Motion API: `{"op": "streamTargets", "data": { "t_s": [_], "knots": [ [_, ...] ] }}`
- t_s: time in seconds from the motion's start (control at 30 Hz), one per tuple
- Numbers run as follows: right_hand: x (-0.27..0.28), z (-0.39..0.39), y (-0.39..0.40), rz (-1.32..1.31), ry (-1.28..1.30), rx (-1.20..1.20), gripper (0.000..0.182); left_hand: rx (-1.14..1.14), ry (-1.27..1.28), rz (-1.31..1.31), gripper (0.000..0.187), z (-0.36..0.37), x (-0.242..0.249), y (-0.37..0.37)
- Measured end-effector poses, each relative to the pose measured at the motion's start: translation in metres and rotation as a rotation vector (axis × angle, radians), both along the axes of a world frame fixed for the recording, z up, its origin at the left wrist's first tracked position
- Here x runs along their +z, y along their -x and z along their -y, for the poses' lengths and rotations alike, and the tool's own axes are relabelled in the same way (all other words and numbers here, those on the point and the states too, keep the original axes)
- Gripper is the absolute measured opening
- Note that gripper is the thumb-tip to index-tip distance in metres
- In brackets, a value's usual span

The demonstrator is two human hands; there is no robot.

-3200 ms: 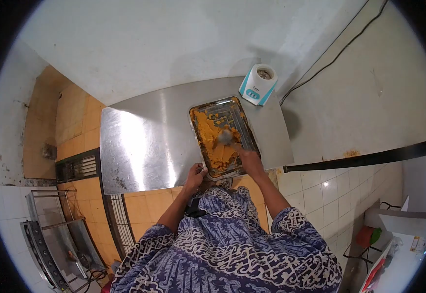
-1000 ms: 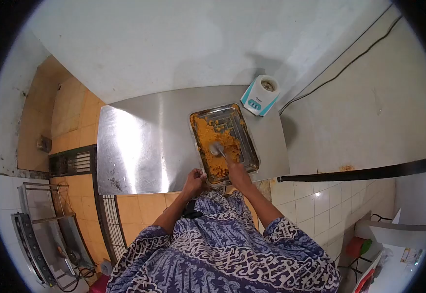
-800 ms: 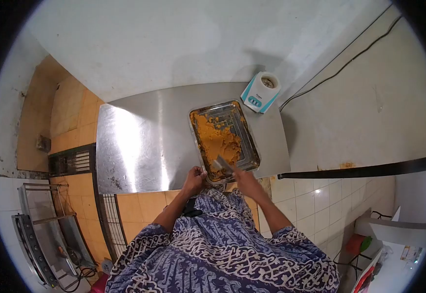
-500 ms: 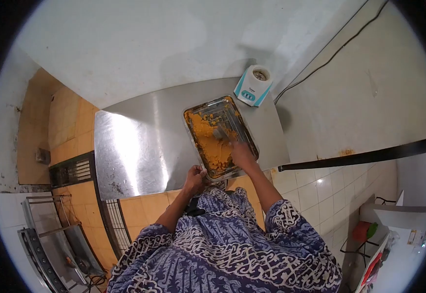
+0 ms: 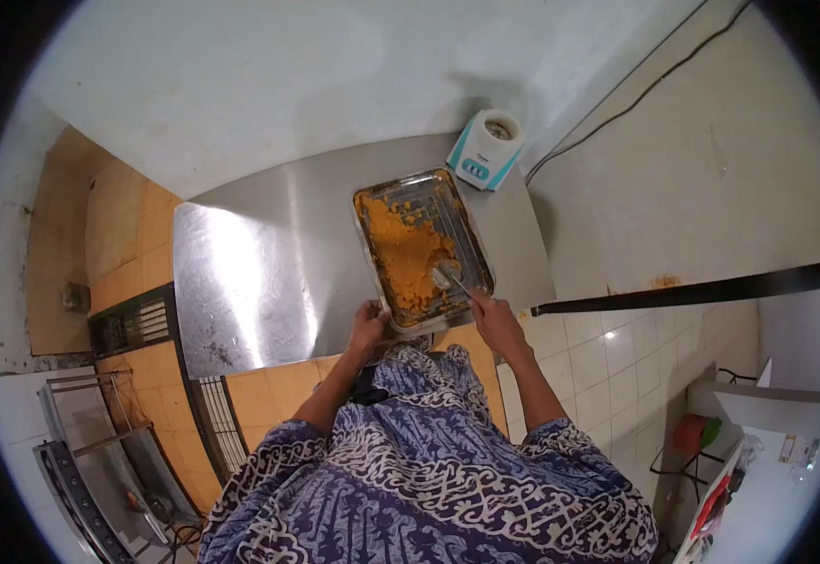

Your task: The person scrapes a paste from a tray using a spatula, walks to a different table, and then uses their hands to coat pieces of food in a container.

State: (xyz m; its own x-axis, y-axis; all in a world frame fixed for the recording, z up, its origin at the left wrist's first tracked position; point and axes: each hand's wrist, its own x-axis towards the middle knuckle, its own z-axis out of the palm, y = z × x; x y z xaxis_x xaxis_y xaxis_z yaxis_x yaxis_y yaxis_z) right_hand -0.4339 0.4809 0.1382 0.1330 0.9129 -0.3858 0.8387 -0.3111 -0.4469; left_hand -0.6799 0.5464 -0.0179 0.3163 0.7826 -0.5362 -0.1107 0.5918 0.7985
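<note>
A rectangular metal tray lies at an angle on the steel table, with an orange mash spread mostly over its left and near parts. Bare metal shows at its far right. Closed around the handle of a spoon, my right hand is just off the tray's near right side. The spoon's head rests at the edge of the mash, with some stuck on it. My left hand grips the tray's near left corner; its fingertips are partly hidden.
A white and turquoise blender base stands at the table's far right corner against the wall. The steel table stretches left. A black bar juts in from the right. A metal stove is at lower left.
My right hand has drawn back toward me and to the right with the spoon, pulling its head nearer the tray's right side. My left hand stays on the corner.
</note>
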Motion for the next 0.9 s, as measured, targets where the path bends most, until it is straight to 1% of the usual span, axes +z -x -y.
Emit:
{"op": "streamTargets", "data": {
  "t_s": [0.07,0.17,0.27,0.3,0.37,0.4,0.5,0.57,0.6,0.7,0.77,0.8,0.87,0.9],
  "knots": [
    [-0.014,0.009,0.000,0.055,-0.017,0.033,0.040,0.030,-0.102,-0.087,0.015,-0.003,-0.008,-0.002],
    [-0.060,0.026,-0.003,0.163,-0.117,0.052,0.044,0.000,-0.097,-0.175,0.017,-0.009,-0.007,-0.001],
    [-0.101,0.029,-0.010,0.261,-0.175,0.082,0.048,-0.009,-0.091,-0.176,0.017,-0.006,0.010,-0.003],
    [-0.106,0.029,-0.011,0.289,-0.180,0.092,0.050,-0.005,-0.106,-0.167,0.018,-0.005,0.009,-0.002],
    [-0.114,0.028,-0.016,0.152,-0.245,0.000,0.046,-0.003,-0.141,-0.147,0.018,-0.005,0.007,-0.003],
    [-0.115,0.024,-0.019,0.084,-0.279,-0.043,0.044,-0.012,-0.146,-0.135,0.018,-0.005,0.002,-0.004],
    [-0.064,-0.008,-0.012,0.022,-0.032,-0.170,0.042,-0.010,-0.130,-0.102,0.017,-0.007,-0.007,-0.002],
    [-0.084,-0.017,-0.030,-0.092,-0.175,-0.159,0.041,0.018,-0.069,-0.080,0.015,-0.007,0.000,-0.004],
    [-0.094,-0.018,-0.040,-0.147,-0.244,-0.155,0.041,0.003,-0.096,-0.110,0.014,-0.007,0.003,-0.003],
    [-0.097,-0.022,-0.065,-0.277,-0.212,-0.188,0.040,-0.007,-0.175,-0.164,0.013,-0.009,0.007,-0.003],
    [-0.060,-0.017,-0.059,-0.376,-0.085,-0.331,0.038,0.025,-0.218,-0.162,0.013,-0.007,0.003,-0.003],
    [-0.046,-0.015,-0.056,-0.425,-0.020,-0.401,0.037,0.031,-0.188,-0.156,0.013,-0.006,0.004,-0.003],
    [-0.048,-0.002,-0.060,-0.276,-0.114,-0.187,0.037,0.039,-0.123,-0.147,0.013,-0.006,0.006,-0.004],
    [-0.045,0.004,-0.058,-0.203,-0.159,-0.081,0.036,0.027,-0.132,-0.156,0.014,-0.005,0.010,-0.004]
  ]
}}
